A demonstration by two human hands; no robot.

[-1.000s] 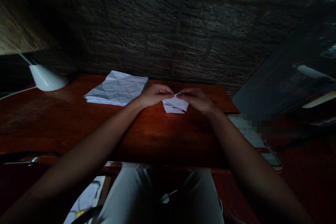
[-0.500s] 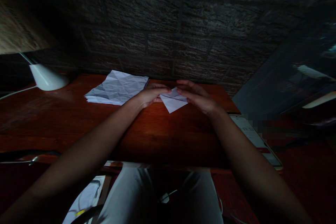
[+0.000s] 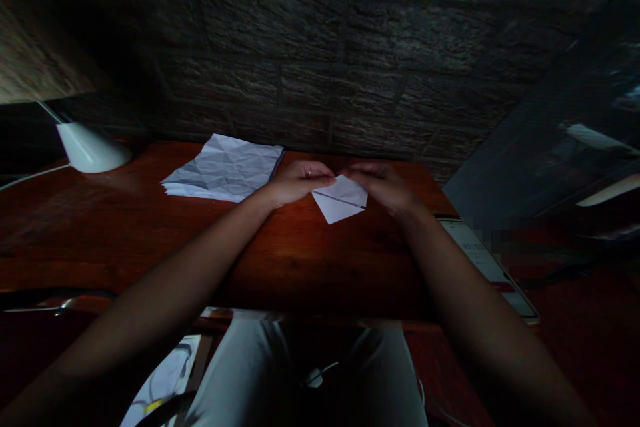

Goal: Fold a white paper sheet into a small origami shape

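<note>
A small piece of folded white paper is held over the wooden desk, its pointed corner toward me and a dark slanting line across its middle. My left hand grips its upper left edge, thumb on top; a ring shows on one finger. At the upper right edge, my right hand pinches the paper with thumb and fingers. Both sets of fingertips come close together at the paper's far side. To the left of my left hand lies a stack of creased white paper sheets.
The wooden desk runs up against a dark brick wall. On the left stands a lamp with a white base and woven shade. A phone-like device with a lit screen lies by my right forearm.
The folded paper has shifted slightly right and toward me, and its dark line shows more fully. My right fingers, raised and spread before, have closed on the paper's edge.
</note>
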